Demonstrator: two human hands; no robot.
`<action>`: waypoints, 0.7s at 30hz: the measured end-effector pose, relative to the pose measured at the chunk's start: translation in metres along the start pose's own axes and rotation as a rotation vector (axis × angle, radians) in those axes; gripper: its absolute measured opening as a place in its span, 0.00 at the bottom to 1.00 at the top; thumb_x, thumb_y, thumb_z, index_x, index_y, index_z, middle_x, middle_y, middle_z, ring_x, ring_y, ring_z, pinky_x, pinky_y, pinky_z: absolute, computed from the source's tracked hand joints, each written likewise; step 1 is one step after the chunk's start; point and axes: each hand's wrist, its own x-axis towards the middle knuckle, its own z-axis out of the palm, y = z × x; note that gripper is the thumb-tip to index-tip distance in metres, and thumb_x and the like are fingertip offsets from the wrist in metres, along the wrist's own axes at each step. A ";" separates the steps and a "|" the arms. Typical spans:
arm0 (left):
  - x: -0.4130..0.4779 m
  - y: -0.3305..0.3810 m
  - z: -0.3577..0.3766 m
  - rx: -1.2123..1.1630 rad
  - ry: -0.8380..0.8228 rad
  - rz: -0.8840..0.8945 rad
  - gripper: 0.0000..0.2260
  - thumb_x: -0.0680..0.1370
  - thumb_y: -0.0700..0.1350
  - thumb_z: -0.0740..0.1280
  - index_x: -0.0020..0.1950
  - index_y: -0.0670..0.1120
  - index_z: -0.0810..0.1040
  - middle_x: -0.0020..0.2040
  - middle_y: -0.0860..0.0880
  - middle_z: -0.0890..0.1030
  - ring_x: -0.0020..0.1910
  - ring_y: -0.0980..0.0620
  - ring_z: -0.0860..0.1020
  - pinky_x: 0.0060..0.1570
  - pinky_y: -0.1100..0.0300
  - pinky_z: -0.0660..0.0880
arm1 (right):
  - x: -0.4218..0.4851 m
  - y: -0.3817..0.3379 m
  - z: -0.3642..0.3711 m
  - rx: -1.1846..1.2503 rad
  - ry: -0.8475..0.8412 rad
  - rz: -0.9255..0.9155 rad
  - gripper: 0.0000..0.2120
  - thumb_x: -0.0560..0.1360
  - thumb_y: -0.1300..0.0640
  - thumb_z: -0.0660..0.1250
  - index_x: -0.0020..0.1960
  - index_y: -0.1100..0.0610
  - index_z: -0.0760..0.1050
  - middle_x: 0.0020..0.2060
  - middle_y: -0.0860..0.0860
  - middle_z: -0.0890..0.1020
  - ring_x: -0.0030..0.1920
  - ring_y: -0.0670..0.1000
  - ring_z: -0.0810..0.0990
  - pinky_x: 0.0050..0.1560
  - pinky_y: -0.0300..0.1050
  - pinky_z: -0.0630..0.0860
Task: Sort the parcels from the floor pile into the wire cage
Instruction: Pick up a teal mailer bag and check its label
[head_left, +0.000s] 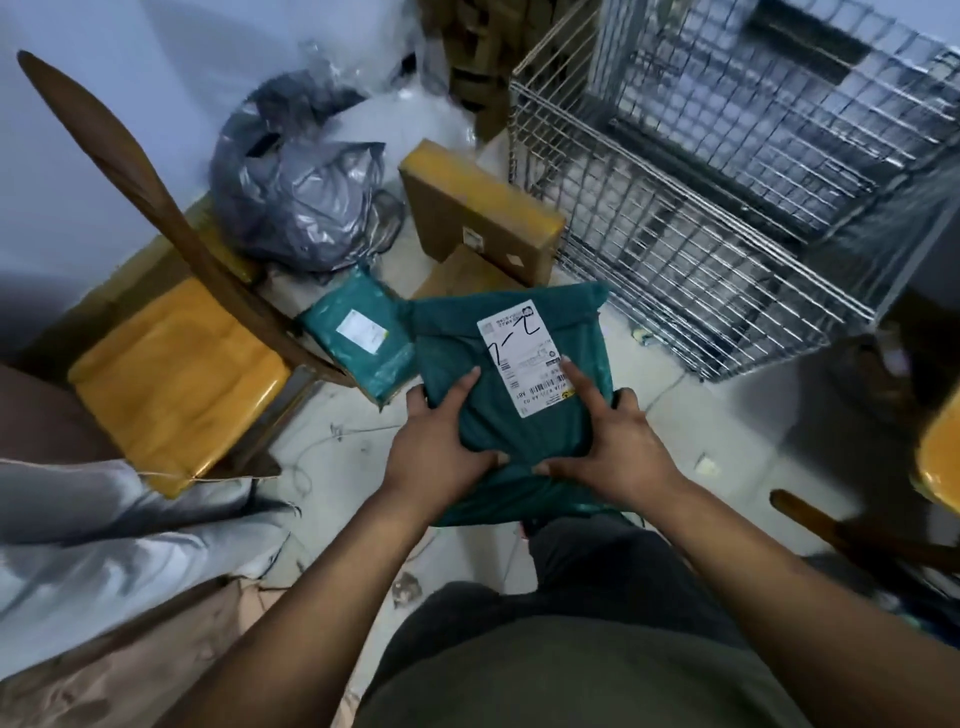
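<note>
Clerk: Nearest item: olive-green shirt front (571, 675), at bottom of view.

Checker: Hands?

Clerk: Left hand (441, 441) and right hand (618, 441), both gripping one large teal plastic mailer bag (462, 338). Thumbs pressed on near edge; forefingers laid straight on top face, right one touching white printed shipping label (524, 353); other fingers curled round left and right edges.

Checker: Whereabouts of said mailer?

Clerk: Held clear of pale tiled floor (701, 415), over dark-trousered knee (587, 551), label up, near front corner of silver wire cage (727, 208). Not yet inside.

Checker: Left in pile?

Clerk: Smaller teal plastic mailer (358, 338), just left of held one; flat brown cardboard box with yellow tape (478, 213), just beside cage's left wall; crumpled grey plastic bag (301, 208), beyond both, toward floor's far edge. Also noted: wooden chair with yellow cushion (176, 374), left side.

Checker: Step in hand?

Clerk: Judged: label check, carry pending. Several parcels left, so far from finished.

Checker: Next move?

Clerk: Probably lift forward and right, over cage's top rim, then release. Soft bag, likely to sag; keep both grips until well past wire.
</note>
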 end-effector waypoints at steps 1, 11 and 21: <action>0.016 0.003 -0.001 -0.009 0.007 -0.034 0.50 0.66 0.59 0.81 0.81 0.66 0.54 0.72 0.45 0.60 0.67 0.40 0.74 0.68 0.54 0.72 | 0.022 -0.001 -0.008 -0.027 -0.022 -0.015 0.61 0.61 0.34 0.81 0.77 0.26 0.39 0.56 0.55 0.67 0.59 0.63 0.75 0.63 0.57 0.76; 0.182 0.006 -0.003 -0.337 0.091 -0.337 0.57 0.64 0.67 0.79 0.80 0.70 0.42 0.76 0.36 0.53 0.70 0.35 0.71 0.68 0.54 0.70 | 0.236 -0.035 -0.060 -0.288 -0.183 -0.187 0.60 0.63 0.36 0.81 0.78 0.27 0.40 0.66 0.58 0.64 0.68 0.64 0.68 0.65 0.61 0.75; 0.373 -0.052 0.043 -0.447 0.117 -0.469 0.57 0.66 0.67 0.78 0.81 0.67 0.39 0.78 0.35 0.46 0.69 0.34 0.72 0.65 0.52 0.73 | 0.454 -0.026 -0.007 -0.326 -0.263 -0.203 0.58 0.67 0.45 0.80 0.76 0.25 0.39 0.74 0.58 0.59 0.73 0.65 0.63 0.70 0.60 0.71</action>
